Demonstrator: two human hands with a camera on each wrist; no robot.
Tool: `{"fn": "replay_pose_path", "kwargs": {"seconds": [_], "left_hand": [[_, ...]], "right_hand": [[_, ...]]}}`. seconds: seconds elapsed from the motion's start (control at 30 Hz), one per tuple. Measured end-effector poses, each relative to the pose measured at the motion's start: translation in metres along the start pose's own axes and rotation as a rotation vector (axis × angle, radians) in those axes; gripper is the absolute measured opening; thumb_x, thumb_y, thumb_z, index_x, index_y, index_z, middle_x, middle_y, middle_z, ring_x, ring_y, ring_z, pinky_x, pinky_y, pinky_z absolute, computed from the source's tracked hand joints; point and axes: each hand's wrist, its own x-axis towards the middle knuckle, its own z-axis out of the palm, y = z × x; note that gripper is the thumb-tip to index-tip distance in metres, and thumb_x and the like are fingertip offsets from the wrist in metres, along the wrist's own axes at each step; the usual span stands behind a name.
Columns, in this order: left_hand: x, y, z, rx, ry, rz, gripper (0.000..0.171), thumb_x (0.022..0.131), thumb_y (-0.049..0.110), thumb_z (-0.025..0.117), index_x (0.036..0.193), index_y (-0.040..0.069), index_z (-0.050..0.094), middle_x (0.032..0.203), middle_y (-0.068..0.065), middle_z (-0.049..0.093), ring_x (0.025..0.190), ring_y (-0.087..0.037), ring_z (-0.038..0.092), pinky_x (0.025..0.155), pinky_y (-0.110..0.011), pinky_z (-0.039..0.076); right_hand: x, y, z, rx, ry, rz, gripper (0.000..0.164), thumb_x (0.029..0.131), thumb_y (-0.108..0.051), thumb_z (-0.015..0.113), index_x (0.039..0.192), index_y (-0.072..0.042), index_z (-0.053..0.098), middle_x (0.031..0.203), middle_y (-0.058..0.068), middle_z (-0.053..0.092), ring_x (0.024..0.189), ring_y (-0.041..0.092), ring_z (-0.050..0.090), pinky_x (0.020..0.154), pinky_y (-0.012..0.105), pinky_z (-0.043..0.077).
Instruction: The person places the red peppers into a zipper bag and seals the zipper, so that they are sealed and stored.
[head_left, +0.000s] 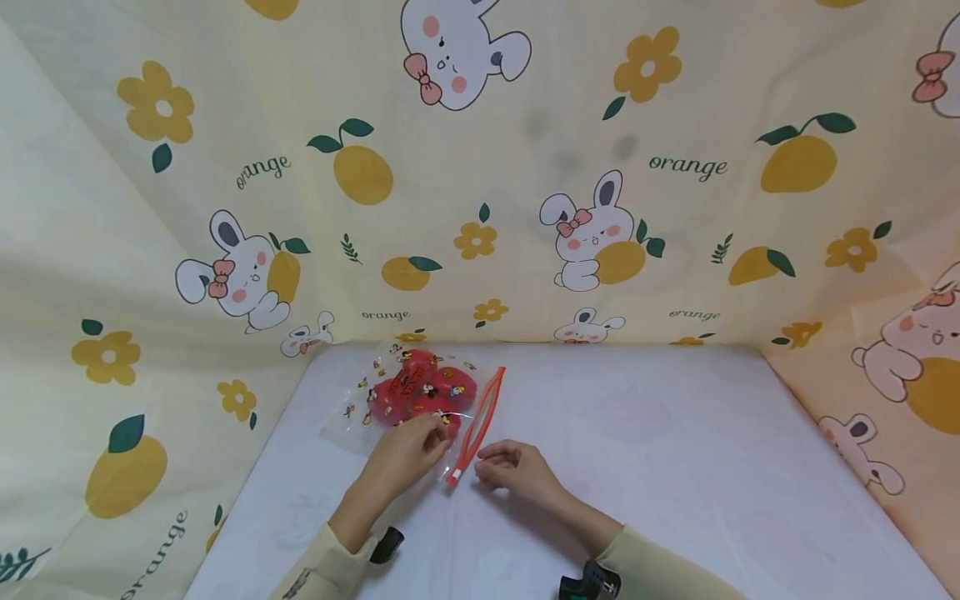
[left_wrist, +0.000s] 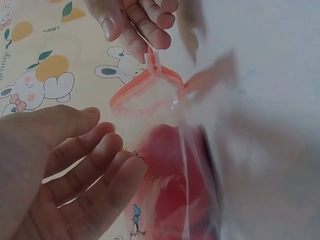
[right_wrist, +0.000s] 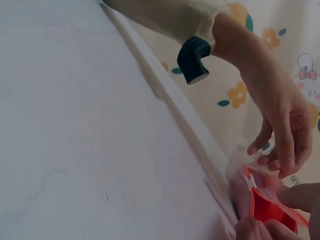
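A clear zip bag (head_left: 347, 423) with printed cartoon figures lies toward the back left of the table, holding several red, rounded things (head_left: 454, 385). Its orange-red zip edge (head_left: 491, 400) faces right and gapes in the middle. A white slider (head_left: 456, 474) sits at the near end of that zip. My left hand (head_left: 405, 454) is over the bag's near side, fingers (left_wrist: 95, 170) loosely bent beside the plastic. Just right of the zip, my right hand (head_left: 521, 471) hovers with relaxed fingers (left_wrist: 150, 30) close to the slider, pinching nothing.
The white table (head_left: 637, 433) stretches away to the right. A patterned cloth (head_left: 510, 167) with rabbits and oranges rises behind it and along both sides. Dark devices (head_left: 387, 546) are strapped at both wrists.
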Motion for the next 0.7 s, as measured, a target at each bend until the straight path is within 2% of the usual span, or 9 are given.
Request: {"fn": "replay_pose_path", "kwargs": {"seconds": [0.13,0.33,0.5,0.7], "left_hand": [[-0.008,-0.001,-0.002,-0.010,-0.050,0.004,0.012,0.096,0.017,0.082,0.099,0.017,0.071,0.083,0.010,0.060,0.074,-0.006,0.053,0.065,-0.023,0.049],[-0.014,-0.005,0.000,-0.009,-0.113,0.006,0.009,0.098,0.020,0.080,0.100,0.020,0.072,0.083,0.013,0.060,0.074,-0.004,0.054,0.065,-0.023,0.048],[-0.015,-0.008,0.001,-0.014,-0.131,0.000,0.009,0.098,0.021,0.080,0.101,0.019,0.072,0.083,0.013,0.060,0.074,-0.005,0.055,0.064,-0.023,0.049],[-0.016,-0.010,0.003,-0.031,-0.155,-0.006,0.010,0.098,0.021,0.080,0.102,0.020,0.071,0.085,0.012,0.061,0.076,-0.007,0.056,0.065,-0.023,0.049]], "right_hand": [[-0.001,-0.001,0.003,-0.007,-0.040,0.029,0.030,0.102,-0.015,0.075,0.120,0.009,0.070,0.101,0.017,0.079,0.087,0.025,0.078,0.077,0.032,0.062],[-0.001,0.000,0.008,0.034,-0.078,0.054,0.031,0.102,-0.013,0.074,0.121,0.012,0.069,0.103,0.021,0.079,0.090,0.035,0.079,0.081,0.039,0.064],[0.000,0.001,0.011,0.062,-0.099,0.069,0.031,0.102,-0.012,0.074,0.121,0.012,0.069,0.104,0.024,0.079,0.087,0.029,0.079,0.080,0.038,0.064],[0.001,0.000,0.017,0.164,-0.175,0.121,0.029,0.104,-0.010,0.072,0.120,0.014,0.070,0.103,0.028,0.078,0.077,0.017,0.077,0.075,0.033,0.064]]}}
